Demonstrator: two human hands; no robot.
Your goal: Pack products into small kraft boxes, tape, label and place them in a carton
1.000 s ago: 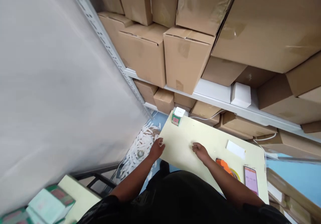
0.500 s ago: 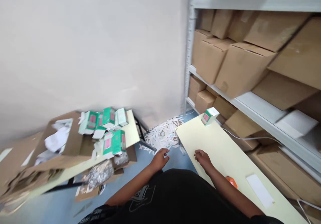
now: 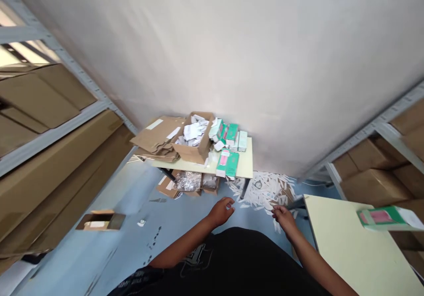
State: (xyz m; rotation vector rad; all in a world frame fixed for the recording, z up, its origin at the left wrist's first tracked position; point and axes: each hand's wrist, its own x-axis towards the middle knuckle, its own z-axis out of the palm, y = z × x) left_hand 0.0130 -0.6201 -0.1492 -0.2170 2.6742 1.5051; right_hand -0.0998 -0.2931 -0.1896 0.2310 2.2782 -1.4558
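Note:
My left hand hovers over the blue floor with its fingers loosely bent. A gap shows between thumb and fingers, and nothing is in it. Beyond it stands a cream table bearing green-and-white boxes. My right hand hangs left of a second cream table, apart from it. Its fingers are slightly curled and hold nothing visible. On that second table lies a green-and-white box with a pink panel, blurred.
An open carton of white paper stands beside flattened cardboard. White paper strips litter the floor by the wall. Shelves with cartons rise at left and right. A small open carton lies on the floor.
The view has swung left, bringing the left shelf and more floor into sight. The far table now appears more central. Both hands remain empty and similarly held.

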